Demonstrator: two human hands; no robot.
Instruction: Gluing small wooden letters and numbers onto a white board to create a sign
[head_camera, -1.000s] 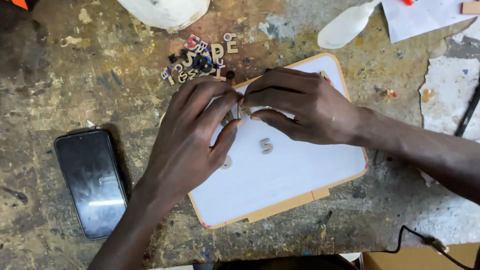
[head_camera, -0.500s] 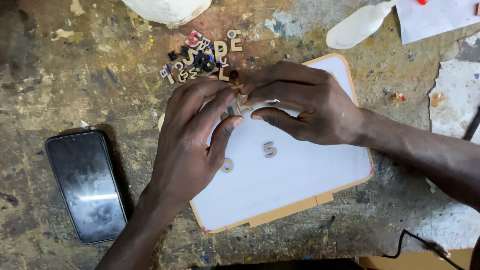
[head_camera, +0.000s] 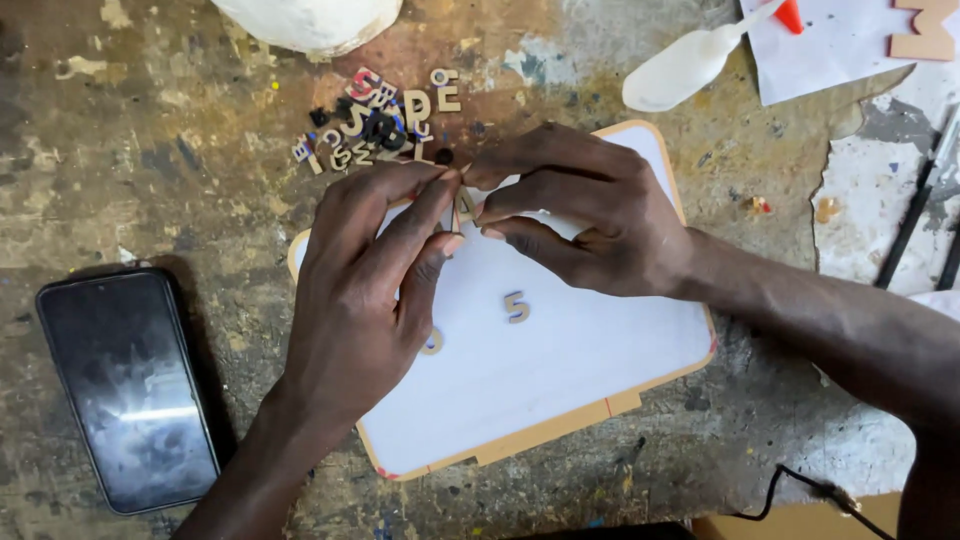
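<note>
Your left hand (head_camera: 365, 285) and right hand (head_camera: 580, 215) pinch a small tan wooden letter (head_camera: 465, 205) together, fingertips pressed close, so it stays steady above the white board with a tan edge (head_camera: 560, 390).

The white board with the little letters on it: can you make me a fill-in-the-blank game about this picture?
1. Both hands, left hand and right hand, pinch one small ____ piece between their fingertips.
2. The hands work above a ____ board with a tan edge.
3. The dark phone lies to the ____ of the board.
4. The pile of small letters sits on the ____, beyond the board.

Missing words: wooden; white; left; table
</note>
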